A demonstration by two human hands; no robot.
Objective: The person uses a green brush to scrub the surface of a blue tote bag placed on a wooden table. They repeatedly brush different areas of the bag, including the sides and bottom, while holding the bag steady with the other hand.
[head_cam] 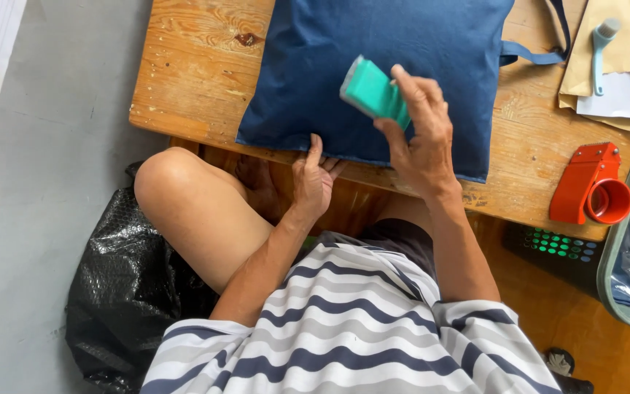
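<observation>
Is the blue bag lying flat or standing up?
Flat. The blue bag lies spread on the wooden table, left hand pinching its edge.

Head view, single: worn camera looking steeply down, close over the wooden table (pixel 191 80) edge, seated lap and grey floor (pixel 60 190).
</observation>
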